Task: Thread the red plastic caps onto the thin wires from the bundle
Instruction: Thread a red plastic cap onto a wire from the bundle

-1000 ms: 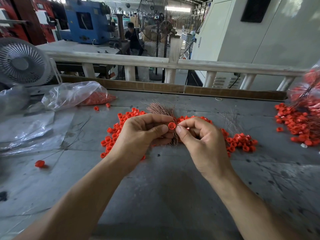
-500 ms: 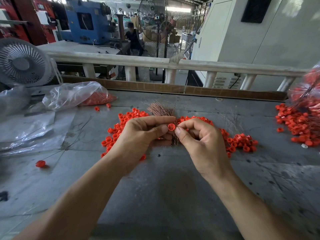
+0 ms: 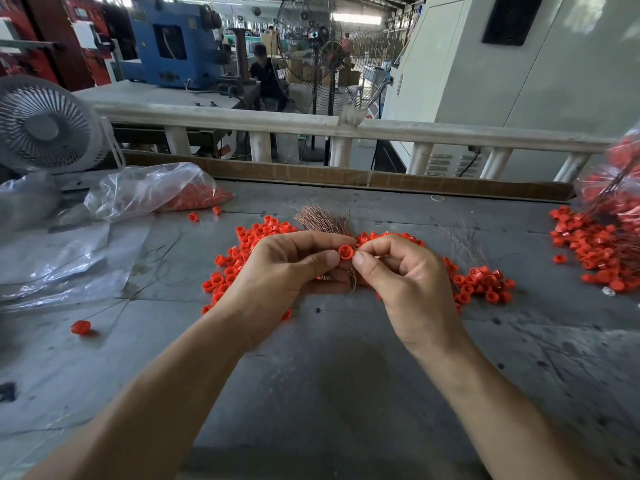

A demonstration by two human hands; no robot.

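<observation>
One red cap (image 3: 345, 252) | pinched in left hand (image 3: 284, 271) grip | touching right hand (image 3: 408, 282) thumb

A grey, scuffed bench (image 3: 332, 393) carries loose red caps (image 3: 239, 265) spread at its middle, with a wire bundle (image 3: 323, 218) among them. More caps (image 3: 595, 247) lie heaped at the right edge. A clear bag (image 3: 145, 190) holding caps lies at the left, plastic sheeting (image 3: 59, 261) beside it, and one cap (image 3: 81, 327) apart.
</observation>
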